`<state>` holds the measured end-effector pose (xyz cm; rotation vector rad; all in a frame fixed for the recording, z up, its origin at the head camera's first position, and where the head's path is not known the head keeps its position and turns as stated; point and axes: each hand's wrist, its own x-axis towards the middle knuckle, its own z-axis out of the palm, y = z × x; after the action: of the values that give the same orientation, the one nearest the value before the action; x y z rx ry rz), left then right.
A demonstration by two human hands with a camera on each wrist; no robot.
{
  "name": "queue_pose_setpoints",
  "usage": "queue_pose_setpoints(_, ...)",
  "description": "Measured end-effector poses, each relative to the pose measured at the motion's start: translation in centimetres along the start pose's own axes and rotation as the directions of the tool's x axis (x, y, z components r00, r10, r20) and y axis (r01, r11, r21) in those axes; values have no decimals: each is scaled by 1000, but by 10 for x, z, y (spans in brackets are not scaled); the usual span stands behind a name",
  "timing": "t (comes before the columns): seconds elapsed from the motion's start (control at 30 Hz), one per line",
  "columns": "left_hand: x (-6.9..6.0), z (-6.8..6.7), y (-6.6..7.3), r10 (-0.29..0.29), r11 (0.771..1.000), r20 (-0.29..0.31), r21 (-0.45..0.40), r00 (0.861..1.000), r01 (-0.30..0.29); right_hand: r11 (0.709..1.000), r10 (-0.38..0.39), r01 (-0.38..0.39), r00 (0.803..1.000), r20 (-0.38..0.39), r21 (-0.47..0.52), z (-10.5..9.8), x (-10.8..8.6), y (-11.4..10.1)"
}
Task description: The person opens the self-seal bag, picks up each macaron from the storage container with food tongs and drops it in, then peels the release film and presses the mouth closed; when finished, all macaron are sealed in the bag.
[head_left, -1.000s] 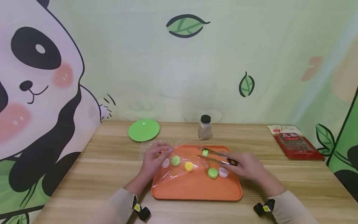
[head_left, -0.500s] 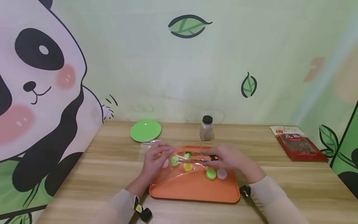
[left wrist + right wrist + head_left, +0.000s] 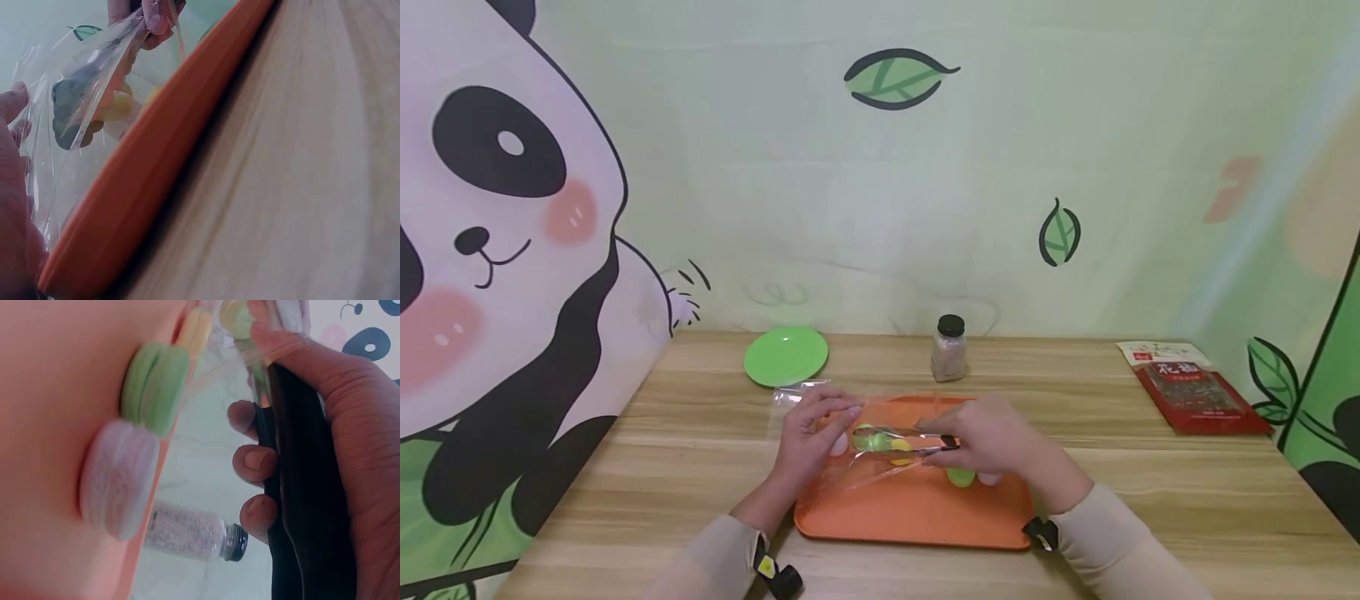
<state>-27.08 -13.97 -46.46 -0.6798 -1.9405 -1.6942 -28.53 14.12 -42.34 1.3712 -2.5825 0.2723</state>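
Head view, with twelve o'clock straight away from the person: I see the tongs (image 3: pixel 306 481) well over toward nine o'clock from where they were a second ago. Back then they sat above the tray's two o'clock part, a green macaron between their tips, which aimed nearer ten. Now the tips point to nine, the long axis running almost level from three to nine across the orange tray (image 3: pixel 917 517). Between the tips, at the tray's ten o'clock, shows a green macaron (image 3: pixel 871 440); two green ones may overlap there, I can't tell. The right hand (image 3: pixel 1000 437) has its grip curled firmly round the black handles. The left hand (image 3: pixel 812 429), grip narrow, pinches the clear bag (image 3: pixel 850 472), much where it was before. The bag's mouth faces three o'clock, toward the tongs. A yellow macaron (image 3: pixel 901 452) lies just beside, at four o'clock from the tips. Farther toward three sit another green macaron (image 3: pixel 960 476) and a lilac macaron (image 3: pixel 989 478), side by side.
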Motion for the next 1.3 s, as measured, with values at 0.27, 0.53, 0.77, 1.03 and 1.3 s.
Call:
queue_pose_setpoints(0.27,0,-1,0,8,1000,-4,7,1000,-8,1000,9,-9,1000,-13,24,1,2,-4)
queue_pose_setpoints(0.53,1,-2,-1,45,999,1,15,999,-45,999,34,-34,999,-16,9,-2,2,-3)
queue_pose_setpoints(0.77,0,-1,-1,31,999,8,12,999,-31,998,57,-57,998,-15,27,-3,0,-3)
queue_pose_setpoints(1.03,0,-1,0,17,1000,5,15,1000,-17,997,48,-48,999,8,66,-7,-5,4)
queue_pose_setpoints(1.3,-1,-1,0,27,999,3,16,1000,-27,991,61,-66,997,46,116,-14,-10,14)
